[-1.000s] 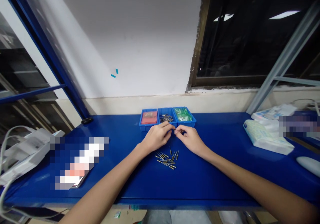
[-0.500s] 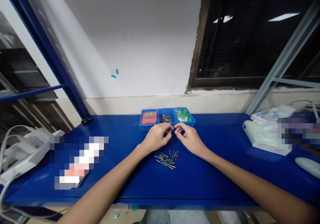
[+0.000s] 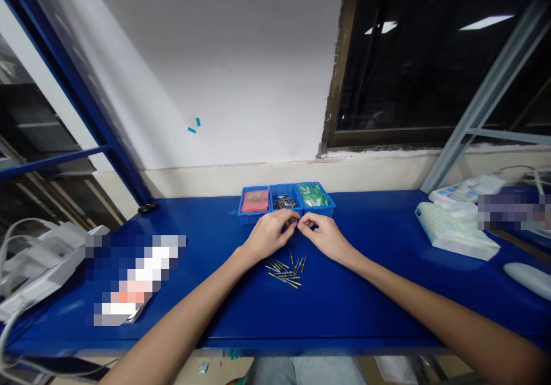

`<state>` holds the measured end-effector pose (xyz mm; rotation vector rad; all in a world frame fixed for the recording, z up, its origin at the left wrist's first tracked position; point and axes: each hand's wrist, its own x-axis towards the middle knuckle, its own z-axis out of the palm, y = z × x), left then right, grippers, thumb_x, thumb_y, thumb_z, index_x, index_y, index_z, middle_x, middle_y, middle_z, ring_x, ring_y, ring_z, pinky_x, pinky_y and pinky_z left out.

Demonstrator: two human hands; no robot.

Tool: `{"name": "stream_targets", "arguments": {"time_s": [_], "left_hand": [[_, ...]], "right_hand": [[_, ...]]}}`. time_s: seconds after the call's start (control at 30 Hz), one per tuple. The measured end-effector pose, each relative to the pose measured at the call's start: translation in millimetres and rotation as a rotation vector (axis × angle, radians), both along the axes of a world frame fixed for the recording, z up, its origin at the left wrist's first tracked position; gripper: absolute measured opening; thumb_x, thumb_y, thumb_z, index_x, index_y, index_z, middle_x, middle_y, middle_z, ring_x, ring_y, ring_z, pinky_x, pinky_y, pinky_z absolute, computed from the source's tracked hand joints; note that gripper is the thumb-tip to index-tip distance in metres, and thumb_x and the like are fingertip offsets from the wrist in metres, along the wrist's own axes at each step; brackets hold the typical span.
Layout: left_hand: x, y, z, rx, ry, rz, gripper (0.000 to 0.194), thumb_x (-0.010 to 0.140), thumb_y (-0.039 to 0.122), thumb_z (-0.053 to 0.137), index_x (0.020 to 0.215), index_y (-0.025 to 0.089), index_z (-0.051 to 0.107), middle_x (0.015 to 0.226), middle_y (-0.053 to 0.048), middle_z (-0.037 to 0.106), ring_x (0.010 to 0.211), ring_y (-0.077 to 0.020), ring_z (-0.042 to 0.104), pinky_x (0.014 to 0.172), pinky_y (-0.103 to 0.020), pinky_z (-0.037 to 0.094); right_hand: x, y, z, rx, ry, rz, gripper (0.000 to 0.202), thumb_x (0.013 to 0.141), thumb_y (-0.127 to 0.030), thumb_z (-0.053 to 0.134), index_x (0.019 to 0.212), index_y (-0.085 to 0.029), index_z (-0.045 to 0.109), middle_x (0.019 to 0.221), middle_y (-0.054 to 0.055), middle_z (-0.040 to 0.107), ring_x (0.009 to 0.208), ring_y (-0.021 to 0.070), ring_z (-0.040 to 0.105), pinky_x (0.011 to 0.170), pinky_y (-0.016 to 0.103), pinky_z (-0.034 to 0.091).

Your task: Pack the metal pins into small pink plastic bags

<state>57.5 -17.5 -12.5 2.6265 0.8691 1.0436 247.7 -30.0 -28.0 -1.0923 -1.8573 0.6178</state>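
My left hand and my right hand meet fingertip to fingertip over the blue table, just in front of the bins. A small brassy piece, seemingly a pop rivet, shows partly between the left fingers. The right thumb and fingers are closed beside it; what they hold, if anything, is hidden. Below the hands lies a loose heap of pop rivets with brassy bodies and thin pins. Behind the hands, the middle bin contains more dark and shiny rivets.
A left bin holds pink-red packets; a right bin holds green ones. White power strips and a blurred-out item lie at left. A tissue pack and a white rounded object are at right.
Both hands' fingertips have drawn slightly closer together, and the brassy piece is more covered. The view has shifted a little; the rivet heap looks unchanged.
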Motion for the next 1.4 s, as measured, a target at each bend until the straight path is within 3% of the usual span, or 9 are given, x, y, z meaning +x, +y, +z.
{"name": "stream_targets", "arguments": {"time_s": [0.17,0.43,0.83,1.17,1.4], "left_hand": [[-2.5,2.2,-1.8,0.060,0.066,0.062,0.017,0.096,0.019,0.053,0.109,0.018,0.062,0.099,-0.005,0.070,0.085,-0.0171,0.066,0.075,-0.029,0.051],[-3.3,2.8,-3.2,0.123,0.129,0.165,0.016,0.099,0.021,0.052,0.109,0.019,0.065,0.097,-0.003,0.065,0.083,-0.0161,0.066,0.074,-0.028,0.053],[-2.8,5.9,-7.2,0.138,0.093,0.099,0.019,0.099,0.016,0.049,0.112,0.018,0.062,0.104,-0.006,0.065,0.093,-0.0184,0.066,0.083,-0.032,0.055],[-1.4,2.6,-3.5,-0.003,0.017,-0.002,0.009,0.098,0.019,0.052,0.107,0.019,0.055,0.100,-0.004,0.070,0.090,-0.0179,0.069,0.078,-0.028,0.053],[-1.5,3.5,-4.1,-0.047,0.000,0.042,0.025,0.092,0.015,0.057,0.117,0.020,0.056,0.102,-0.003,0.073,0.093,-0.0201,0.071,0.077,-0.029,0.054]], "right_hand": [[-1.2,-1.9,2.1,-0.031,0.037,0.026,0.019,0.087,-0.033,0.057,0.079,-0.018,0.066,0.077,0.003,0.069,0.070,0.0168,0.062,0.064,0.027,0.048],[1.6,4.2,0.6,-0.183,0.180,0.053,0.028,0.090,-0.040,0.051,0.080,-0.017,0.063,0.075,0.004,0.065,0.055,0.0127,0.054,0.049,0.024,0.042],[-0.2,1.7,-1.2,-0.126,0.096,0.048,0.018,0.087,-0.032,0.055,0.079,-0.018,0.064,0.075,0.004,0.067,0.065,0.0160,0.062,0.056,0.026,0.046],[1.5,5.8,-4.7,-0.092,0.116,0.049,0.015,0.088,-0.031,0.055,0.083,-0.019,0.062,0.078,0.004,0.068,0.074,0.0182,0.066,0.059,0.026,0.048],[-0.1,-1.4,-1.9,-0.003,0.062,0.022,0.014,0.090,-0.031,0.054,0.087,-0.020,0.063,0.081,0.003,0.067,0.077,0.0172,0.064,0.066,0.027,0.049]]}}
